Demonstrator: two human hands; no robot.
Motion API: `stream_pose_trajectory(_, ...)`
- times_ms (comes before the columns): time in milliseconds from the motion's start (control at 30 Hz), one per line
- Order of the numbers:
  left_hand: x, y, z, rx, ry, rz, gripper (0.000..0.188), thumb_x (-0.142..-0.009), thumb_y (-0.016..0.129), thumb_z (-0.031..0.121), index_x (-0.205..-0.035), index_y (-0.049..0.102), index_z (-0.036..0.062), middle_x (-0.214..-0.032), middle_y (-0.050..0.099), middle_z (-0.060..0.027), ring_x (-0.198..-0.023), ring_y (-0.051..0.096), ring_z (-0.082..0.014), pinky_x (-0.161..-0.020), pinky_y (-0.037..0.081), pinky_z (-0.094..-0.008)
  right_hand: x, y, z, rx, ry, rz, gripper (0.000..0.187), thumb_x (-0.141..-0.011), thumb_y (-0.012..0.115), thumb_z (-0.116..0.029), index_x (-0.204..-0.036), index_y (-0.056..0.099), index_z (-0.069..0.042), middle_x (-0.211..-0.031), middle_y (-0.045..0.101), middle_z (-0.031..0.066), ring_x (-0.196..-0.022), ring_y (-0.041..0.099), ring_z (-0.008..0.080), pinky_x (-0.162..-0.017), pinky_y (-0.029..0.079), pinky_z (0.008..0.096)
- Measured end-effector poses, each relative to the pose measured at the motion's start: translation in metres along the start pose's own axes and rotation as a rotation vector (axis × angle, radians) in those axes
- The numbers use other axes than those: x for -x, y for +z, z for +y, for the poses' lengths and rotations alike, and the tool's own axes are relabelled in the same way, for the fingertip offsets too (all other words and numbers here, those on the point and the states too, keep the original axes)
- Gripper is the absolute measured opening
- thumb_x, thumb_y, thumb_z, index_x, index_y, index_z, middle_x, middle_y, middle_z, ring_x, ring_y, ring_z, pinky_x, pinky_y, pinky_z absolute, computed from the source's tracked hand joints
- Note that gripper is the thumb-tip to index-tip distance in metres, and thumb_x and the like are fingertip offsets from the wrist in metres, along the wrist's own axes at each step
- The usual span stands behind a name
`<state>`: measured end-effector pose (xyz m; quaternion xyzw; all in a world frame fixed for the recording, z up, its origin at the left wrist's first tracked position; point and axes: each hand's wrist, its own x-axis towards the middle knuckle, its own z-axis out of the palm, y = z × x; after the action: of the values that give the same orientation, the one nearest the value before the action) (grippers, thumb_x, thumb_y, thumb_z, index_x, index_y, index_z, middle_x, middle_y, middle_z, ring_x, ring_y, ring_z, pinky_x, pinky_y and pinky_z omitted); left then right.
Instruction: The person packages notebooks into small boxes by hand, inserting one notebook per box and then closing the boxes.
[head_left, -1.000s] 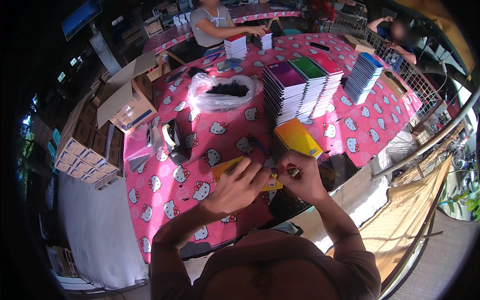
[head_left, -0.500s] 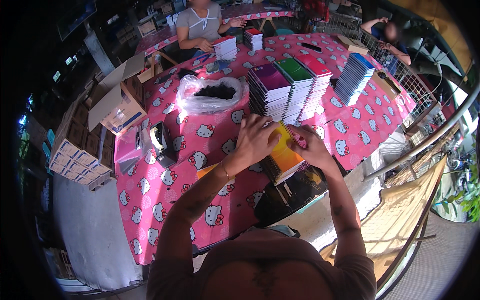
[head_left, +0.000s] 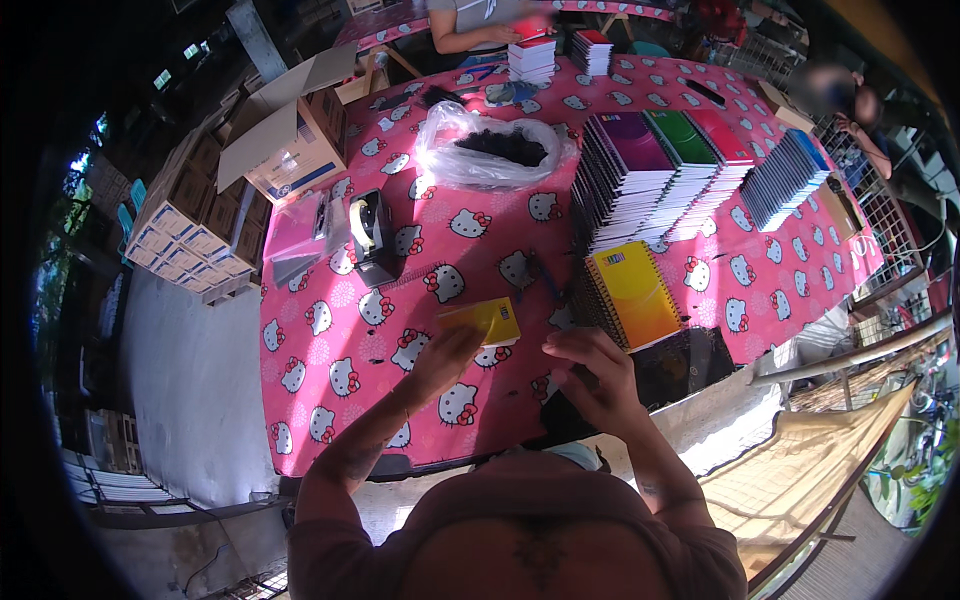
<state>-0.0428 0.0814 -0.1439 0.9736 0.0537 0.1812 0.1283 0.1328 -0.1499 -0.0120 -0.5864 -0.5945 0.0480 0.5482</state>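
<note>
My left hand (head_left: 447,362) is closed on the left end of a small yellow notebook (head_left: 496,321), fingers over its cover; the thumb is hard to see. To the right, my right hand (head_left: 598,380) hangs over the table's near side with fingers apart and slightly bent, holding nothing. Just beyond it lies a yellow-orange spiral notebook (head_left: 634,294), its black coil along the left edge. Behind that notebook stand tall stacks of spiral notebooks with purple (head_left: 632,145), green (head_left: 680,138) and red (head_left: 722,138) covers.
A tape dispenser (head_left: 372,238) stands left of a plastic bag of black coils (head_left: 490,150). Blue notebooks (head_left: 786,182) lean at right. Cartons (head_left: 290,150) are stacked at left. Across the pink-covered table, a person handles red notebooks (head_left: 532,58); another sits at far right.
Both hands have left the yellow-orange spiral notebook, which now lies uncovered. My left hand has moved left onto the small yellow notebook; my right hand has drawn back toward me. The view has shifted.
</note>
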Motion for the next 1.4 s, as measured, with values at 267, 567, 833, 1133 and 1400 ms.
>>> stream_pose_trajectory(267,-0.026,-0.03,-0.009,0.007,-0.118,0.016,0.031,-0.09,0.066,0.012,-0.12,0.06,0.0079,-0.112,0.067,-0.0097,-0.099,0.064,-0.0305,-0.091,0.048,-0.0478,0.001,0.121,0.13,-0.216,0.236,0.038,0.061,-0.084,0.072,0.0,-0.138,0.044,-0.007,-0.128,0.058,0.011,-0.112,0.061,0.0253,-0.092,0.052,0.0355)
stream_pose_trajectory(567,-0.015,-0.012,-0.037,0.275,-0.244,0.402,0.05,-0.097,0.062,0.027,-0.14,0.049,0.0047,-0.132,0.052,-0.0173,-0.118,0.053,-0.0406,-0.095,0.048,-0.0531,0.009,0.145,0.15,-0.405,0.568,-0.036,0.036,-0.09,0.071,-0.006,-0.122,0.053,-0.004,-0.116,0.062,0.0095,-0.104,0.062,0.0154,-0.087,0.054,0.0315)
stream_pose_trajectory(833,-0.019,0.025,-0.149,-0.056,-0.385,0.109,0.035,-0.098,0.054,0.018,-0.129,0.056,0.0034,-0.116,0.057,-0.0177,-0.103,0.06,-0.0375,-0.086,0.05,-0.0475,0.006,0.146,0.155,-0.52,0.542,-0.1,0.032,-0.094,0.069,-0.014,-0.123,0.061,-0.003,-0.112,0.065,0.004,-0.103,0.062,0.0117,-0.088,0.052,0.029)
stream_pose_trajectory(1133,-0.01,-0.105,-0.027,0.402,-0.415,0.405,0.022,-0.096,0.063,0.012,-0.115,0.067,0.0023,-0.091,0.06,-0.0125,-0.075,0.06,-0.0246,-0.068,0.049,-0.0341,-0.011,0.127,0.111,-0.65,0.66,0.096,0.028,-0.096,0.068,-0.015,-0.121,0.067,-0.001,-0.106,0.07,0.0022,-0.096,0.062,0.0073,-0.083,0.051,0.0248)
stream_pose_trajectory(1400,0.015,-0.112,-0.004,0.434,-0.423,0.392,0.021,-0.096,0.065,0.012,-0.112,0.068,-0.0007,-0.09,0.067,-0.0123,-0.076,0.067,-0.0166,-0.065,0.053,-0.0294,-0.009,0.135,0.104,-0.572,0.471,0.058,0.029,-0.097,0.066,-0.014,-0.124,0.065,-0.001,-0.108,0.069,0.0023,-0.095,0.062,0.0072,-0.084,0.051,0.0244)
